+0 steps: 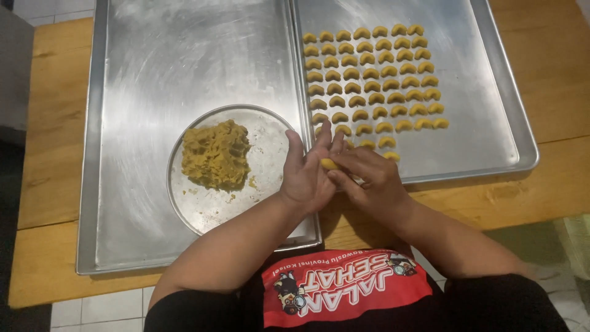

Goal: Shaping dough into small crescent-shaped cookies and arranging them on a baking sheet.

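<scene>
Nearest the camera, the 2 hands meet above the front rim where the trays adjoin. The right hand (369,178) presses its fingers (344,181) onto a small yellow dough piece (329,164), pinning it against the open palm of the left hand (307,175), whose fingers are straight and together. Just beyond lie the rows of curved dough pieces (372,77) on the right tray (491,110); to the left, a round plate (270,141) carries the dough lump (215,154) on the left tray (172,55). Too much pressure could flatten or crack the piece. It could also slip down onto the wooden surface (553,61), or a knuckle could dent the nearest row.
</scene>
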